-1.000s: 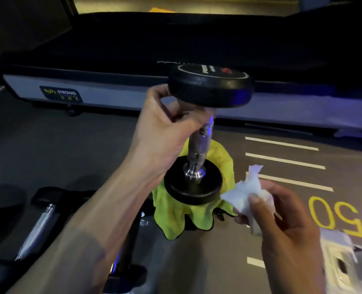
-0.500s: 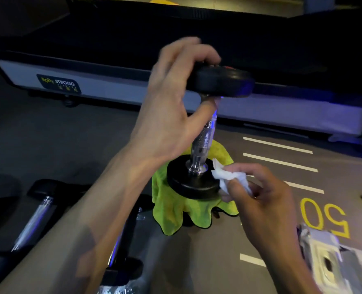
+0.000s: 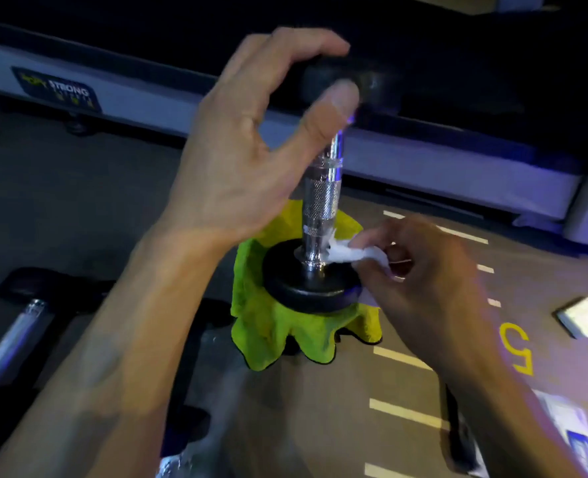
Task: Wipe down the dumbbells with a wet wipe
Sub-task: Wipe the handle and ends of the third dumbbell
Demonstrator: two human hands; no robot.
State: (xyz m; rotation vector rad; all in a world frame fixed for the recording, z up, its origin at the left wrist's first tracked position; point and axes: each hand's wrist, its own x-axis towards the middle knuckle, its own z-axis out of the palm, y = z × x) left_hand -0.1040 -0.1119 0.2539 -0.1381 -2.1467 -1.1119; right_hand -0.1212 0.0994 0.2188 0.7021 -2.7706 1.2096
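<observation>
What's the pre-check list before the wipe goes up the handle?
1. Dumbbell upright on its lower head: ok.
2. Left hand steadies the top head, thumb and fingers curled round it: ok.
3. Wet wipe pinched in right hand: ok.
4. Wipe touches the handle's base: ok.
5. Lower head seated on the green cloth: ok; what is under the cloth, cannot tell.
6. Wipe still damp enough: cannot tell.

Two bare forearms reach in from the lower edge, sleeveless as far as can be seen, ending in the left hand (image 3: 237,167) and the right hand (image 3: 430,288), with no gloves, rings, watch or wristbands on either.
</observation>
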